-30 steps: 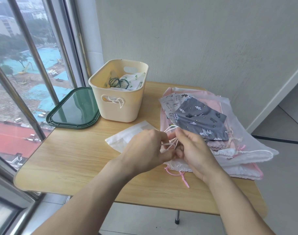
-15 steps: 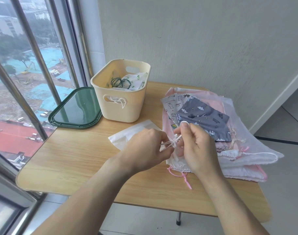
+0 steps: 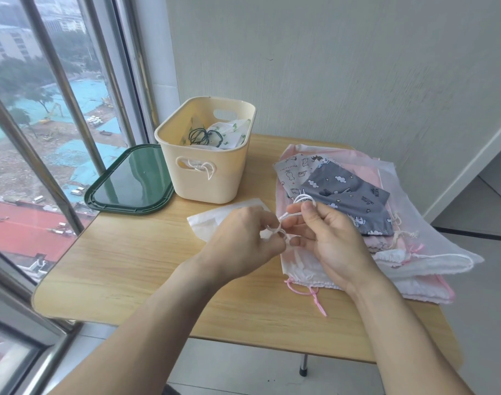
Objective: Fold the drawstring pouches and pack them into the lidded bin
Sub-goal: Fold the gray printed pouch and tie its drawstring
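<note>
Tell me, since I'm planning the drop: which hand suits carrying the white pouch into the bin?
Probably left: the left hand is on the bin's side, over the white pouch.

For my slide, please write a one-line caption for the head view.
Both hands work a white cord over a white pouch, beside the open bin and its lid.

Soft overcast daylight enters through window [image 3: 44,138], left of tabletop [image 3: 129,269]. Scene evenly bright, shadows faint and diffuse. Mild sheen on green lid [image 3: 129,181] beside window. Wide-angle lens bends window bars and wall lines toward frame edges. Focus sharp at centre; forearms nearest camera slightly soft.
</note>
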`<state>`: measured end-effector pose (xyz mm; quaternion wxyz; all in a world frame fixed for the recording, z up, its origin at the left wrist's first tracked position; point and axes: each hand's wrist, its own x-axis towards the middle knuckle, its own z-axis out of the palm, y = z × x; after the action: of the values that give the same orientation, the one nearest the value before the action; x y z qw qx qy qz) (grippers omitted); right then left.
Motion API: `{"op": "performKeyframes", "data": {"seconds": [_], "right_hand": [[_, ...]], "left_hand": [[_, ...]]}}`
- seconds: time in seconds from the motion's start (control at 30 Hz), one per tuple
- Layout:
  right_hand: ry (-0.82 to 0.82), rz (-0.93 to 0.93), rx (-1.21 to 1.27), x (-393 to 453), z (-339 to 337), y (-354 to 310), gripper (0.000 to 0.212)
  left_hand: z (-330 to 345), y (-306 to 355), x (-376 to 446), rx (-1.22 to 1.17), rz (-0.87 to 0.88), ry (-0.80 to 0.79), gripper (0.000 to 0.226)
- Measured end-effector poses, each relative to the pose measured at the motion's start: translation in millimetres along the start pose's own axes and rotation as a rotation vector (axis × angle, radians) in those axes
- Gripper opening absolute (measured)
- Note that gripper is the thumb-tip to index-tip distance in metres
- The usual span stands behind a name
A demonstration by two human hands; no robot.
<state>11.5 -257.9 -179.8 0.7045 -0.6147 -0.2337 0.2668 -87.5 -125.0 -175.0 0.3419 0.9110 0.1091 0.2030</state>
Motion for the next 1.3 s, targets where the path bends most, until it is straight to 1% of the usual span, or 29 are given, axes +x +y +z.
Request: {"op": "performKeyframes", "data": {"seconds": [0.07,0.2,0.3,0.37,0.43,0.5,0.6,0.67,0.8,0.87,0.93,1.03,1.07,1.13,1.23,1.3], "right_hand": [[0.017,0.001,-0.028,0.3,1.7,0.2,0.028],[0.089,-0.001,-0.047,1.5,7.5,4.3,0.025],[0.117,0.006,-0.044,2.5,8.4,6.8,0.023],[0.128,0.004,-0.08,2.3,8.0,7.2,0.024],[0.143,-0.006,-0.093,2.1,8.2,6.8,0.026],[0.164,-0.02,-0.089,2.3,8.8,5.8,0.026],[0.165,-0.037,-0.13,2.7,8.0,6.7,0.026],[0.169,-0.028,-0.17,3.4,5.5,7.9,0.027],[0.158,-0.01,-0.232,3.5,0.4,8.5,0.03],[0.139,-0.002,-0.222,3.4,0.1,9.5,0.03],[0.14,0.019,-0.18,3.3,0.6,9.6,0.029],[0.112,0.004,-0.108,6.2,-1.0,6.3,0.018],[0.075,-0.018,-0.107,5.8,-1.5,6.6,0.021],[0.02,-0.063,-0.149,5.3,-1.8,8.2,0.035],[0.081,-0.058,-0.175,4.0,-0.1,11.3,0.042],[0.131,-0.038,-0.16,4.2,0.2,11.8,0.042]], "left_hand": [[-0.8,-1.3,0.6,0.043,0.008,0.05,0.013],[2.6,3.6,-1.6,0.191,0.123,0.16,0.014],[6.3,7.3,1.1,0.206,0.112,0.214,0.01],[7.3,8.0,2.0,0.153,0.137,0.188,0.012],[7.3,9.4,1.1,0.115,0.218,0.131,0.017],[7.8,12.9,-0.4,0.126,0.284,0.093,0.021],[9.8,13.8,-1.1,0.147,0.321,0.121,0.015],[11.1,13.1,-2.1,0.159,0.296,0.183,0.011],[7.6,11.3,-1.2,0.183,0.182,0.348,0.011],[4.6,9.7,0.4,0.194,0.136,0.372,0.007],[3.0,9.4,0.2,0.204,0.096,0.338,0.004],[2.3,9.6,-0.5,0.184,0.026,0.287,0.013],[1.6,9.5,-1.7,0.185,0.013,0.274,0.015],[-0.8,9.7,-2.1,0.185,-0.013,0.249,0.015],[-4.5,10.7,-2.8,0.087,-0.08,0.191,0.015],[-6.3,11.4,-2.0,-0.027,-0.135,0.123,0.016]]}}
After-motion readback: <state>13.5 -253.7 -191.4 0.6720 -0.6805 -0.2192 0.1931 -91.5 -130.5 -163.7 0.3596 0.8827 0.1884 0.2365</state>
